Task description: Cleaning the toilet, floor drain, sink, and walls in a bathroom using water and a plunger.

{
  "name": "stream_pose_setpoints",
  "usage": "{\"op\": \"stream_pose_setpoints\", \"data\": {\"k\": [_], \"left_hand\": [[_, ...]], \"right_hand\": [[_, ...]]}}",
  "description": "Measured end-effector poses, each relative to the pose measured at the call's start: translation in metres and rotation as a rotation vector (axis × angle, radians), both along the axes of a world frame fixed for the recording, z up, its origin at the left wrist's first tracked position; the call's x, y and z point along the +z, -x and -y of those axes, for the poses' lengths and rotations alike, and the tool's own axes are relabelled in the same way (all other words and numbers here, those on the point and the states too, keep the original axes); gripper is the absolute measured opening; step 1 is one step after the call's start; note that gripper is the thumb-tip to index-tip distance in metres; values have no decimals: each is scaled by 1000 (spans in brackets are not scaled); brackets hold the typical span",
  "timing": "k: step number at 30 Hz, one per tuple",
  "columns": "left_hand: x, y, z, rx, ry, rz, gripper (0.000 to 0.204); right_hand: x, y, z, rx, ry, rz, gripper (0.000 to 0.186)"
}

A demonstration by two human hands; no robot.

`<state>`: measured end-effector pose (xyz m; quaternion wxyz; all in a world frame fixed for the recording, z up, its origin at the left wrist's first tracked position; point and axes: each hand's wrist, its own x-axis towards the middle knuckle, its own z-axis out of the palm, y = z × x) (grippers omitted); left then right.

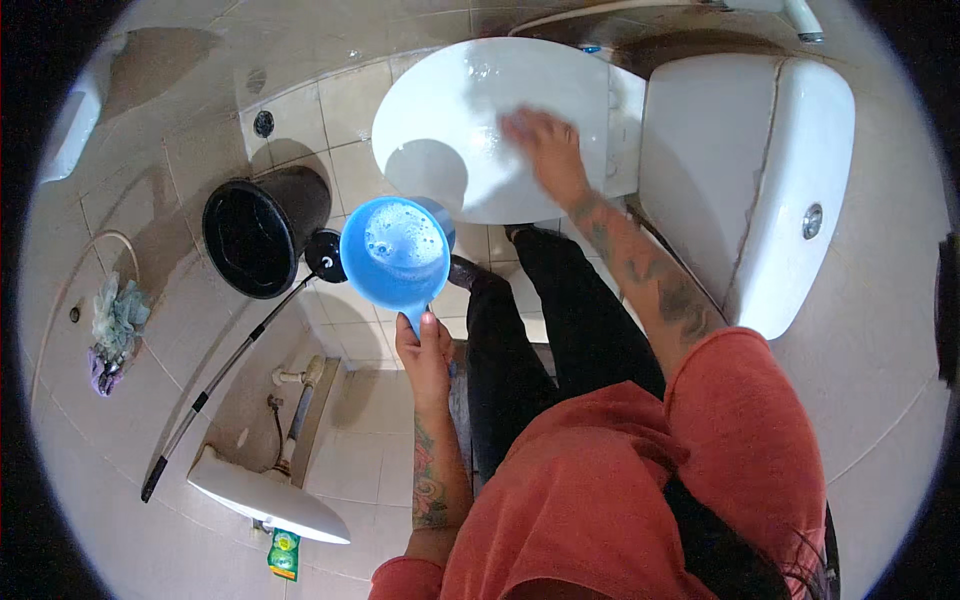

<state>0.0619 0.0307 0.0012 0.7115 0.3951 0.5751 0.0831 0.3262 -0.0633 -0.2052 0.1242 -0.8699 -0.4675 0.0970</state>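
Note:
My left hand (pixel 425 345) is closed on the handle of a light blue plastic dipper (pixel 392 275), which holds water with white suds. The dipper is beside the white oval toilet lid (pixel 420 110), which lies closed and carries some wet spots. Over the lid, my right hand (pixel 540 145) is blurred by motion; I cannot make out its fingers clearly or whether they touch the surface. The white cistern (pixel 780 200) stands to the right of the lid.
A black bucket (pixel 245 235) and a long-handled black tool (pixel 235 360) are at the left. A white basin (pixel 250 500) with pipes sits lower left, near a green packet (pixel 283 553). Crumpled bags (pixel 118 330) and a pale hose lie against the left tiled wall.

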Motion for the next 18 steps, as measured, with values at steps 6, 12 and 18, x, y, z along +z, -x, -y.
{"op": "stream_pose_setpoints", "data": {"k": [6, 12, 18], "left_hand": [[1, -4, 0, -19, 34, 32, 21], [3, -7, 2, -59, 27, -26, 23], [-3, -6, 6, -58, 29, 25, 22]], "right_hand": [[-5, 44, 99, 134, -86, -200, 55], [-39, -106, 49, -235, -232, 205, 55], [-84, -163, 64, -516, -53, 15, 50]]}}
